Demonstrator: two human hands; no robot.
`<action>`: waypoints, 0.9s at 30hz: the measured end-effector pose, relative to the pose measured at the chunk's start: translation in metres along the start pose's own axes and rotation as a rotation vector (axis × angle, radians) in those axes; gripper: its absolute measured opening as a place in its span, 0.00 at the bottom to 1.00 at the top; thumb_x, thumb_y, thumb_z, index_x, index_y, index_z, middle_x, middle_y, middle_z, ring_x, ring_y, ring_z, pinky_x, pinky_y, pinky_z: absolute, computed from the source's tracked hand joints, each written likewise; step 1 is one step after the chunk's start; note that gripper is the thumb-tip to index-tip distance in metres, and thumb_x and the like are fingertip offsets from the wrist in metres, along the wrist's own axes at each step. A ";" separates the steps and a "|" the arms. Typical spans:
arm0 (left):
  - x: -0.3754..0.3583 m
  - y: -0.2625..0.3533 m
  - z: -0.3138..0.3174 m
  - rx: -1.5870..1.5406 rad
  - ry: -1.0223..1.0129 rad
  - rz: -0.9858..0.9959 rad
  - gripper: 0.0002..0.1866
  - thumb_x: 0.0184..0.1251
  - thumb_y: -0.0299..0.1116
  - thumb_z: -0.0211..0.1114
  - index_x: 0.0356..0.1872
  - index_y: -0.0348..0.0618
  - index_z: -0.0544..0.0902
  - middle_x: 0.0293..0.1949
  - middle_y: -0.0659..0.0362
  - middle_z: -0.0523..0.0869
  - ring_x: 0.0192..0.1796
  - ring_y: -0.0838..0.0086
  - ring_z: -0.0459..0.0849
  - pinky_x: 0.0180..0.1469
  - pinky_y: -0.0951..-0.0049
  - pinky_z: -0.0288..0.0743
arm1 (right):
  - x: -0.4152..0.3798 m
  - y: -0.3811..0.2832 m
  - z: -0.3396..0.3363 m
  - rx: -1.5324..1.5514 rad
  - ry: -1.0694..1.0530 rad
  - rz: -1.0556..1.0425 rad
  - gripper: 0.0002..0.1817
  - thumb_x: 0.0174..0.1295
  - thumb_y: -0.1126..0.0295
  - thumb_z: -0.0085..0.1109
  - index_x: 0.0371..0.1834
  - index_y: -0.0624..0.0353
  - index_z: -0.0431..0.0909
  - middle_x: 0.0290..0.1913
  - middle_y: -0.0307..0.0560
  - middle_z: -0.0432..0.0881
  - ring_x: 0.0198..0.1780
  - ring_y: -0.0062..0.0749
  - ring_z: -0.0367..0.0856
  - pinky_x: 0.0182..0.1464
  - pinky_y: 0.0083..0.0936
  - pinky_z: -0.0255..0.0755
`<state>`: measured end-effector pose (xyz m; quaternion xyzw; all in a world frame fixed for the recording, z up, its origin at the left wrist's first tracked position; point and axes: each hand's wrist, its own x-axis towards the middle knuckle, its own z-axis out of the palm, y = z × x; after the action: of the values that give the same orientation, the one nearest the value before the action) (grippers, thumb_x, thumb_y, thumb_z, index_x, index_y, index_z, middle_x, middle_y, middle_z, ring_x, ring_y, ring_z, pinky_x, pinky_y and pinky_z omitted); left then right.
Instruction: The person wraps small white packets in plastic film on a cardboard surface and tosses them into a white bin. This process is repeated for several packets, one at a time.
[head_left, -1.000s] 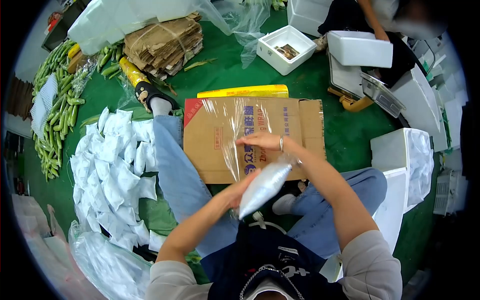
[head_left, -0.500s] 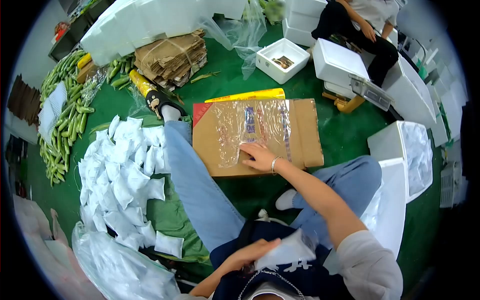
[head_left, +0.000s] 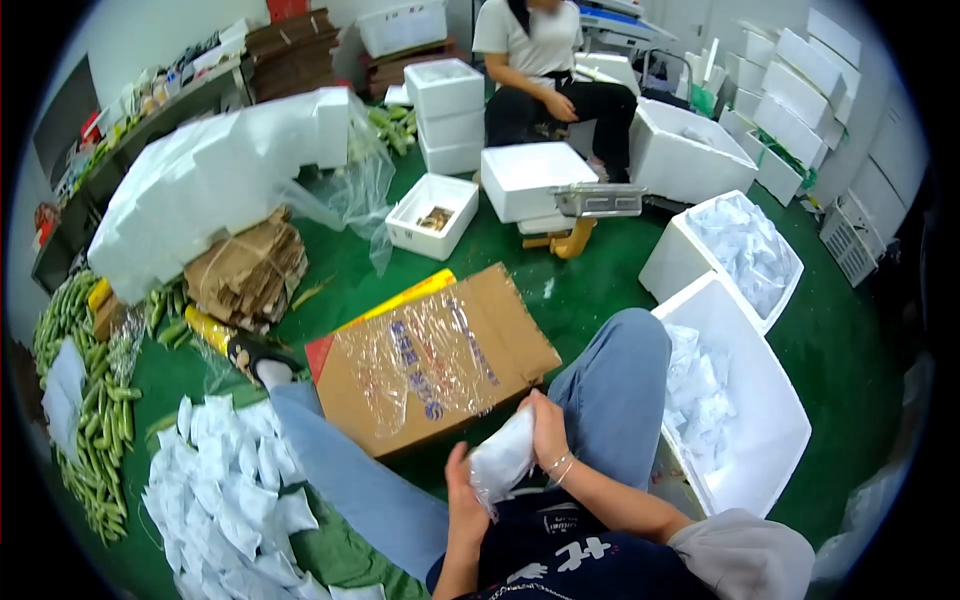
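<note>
Nearby, foam boxes [head_left: 765,420] holding white packs [head_left: 698,390], hands [head_left: 548,430] gripping another pack [head_left: 503,455]

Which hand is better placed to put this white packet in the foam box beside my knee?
Probably your right hand: like your left hand, it holds the white packet, but it's nearer the foam box beside your right knee.

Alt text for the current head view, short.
Seen from above, a left hand and right hand hold a white packet near a cardboard box topped with clear film. More white packets lie piled at left; foam boxes of bagged contents stand at right.
</note>
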<state>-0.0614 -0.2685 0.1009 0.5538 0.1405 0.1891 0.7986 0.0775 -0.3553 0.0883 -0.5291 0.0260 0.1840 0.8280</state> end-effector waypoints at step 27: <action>0.040 -0.009 0.015 0.465 -0.052 -0.025 0.25 0.70 0.46 0.58 0.60 0.41 0.73 0.38 0.46 0.86 0.31 0.61 0.87 0.35 0.65 0.80 | 0.055 -0.017 -0.007 -0.995 0.008 -0.393 0.15 0.58 0.62 0.55 0.23 0.62 0.82 0.21 0.49 0.82 0.23 0.40 0.81 0.27 0.34 0.72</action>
<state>-0.0182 -0.2652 0.0966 0.7257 0.1667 0.1273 0.6552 0.1354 -0.3523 0.0874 -0.8534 -0.1607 0.0135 0.4957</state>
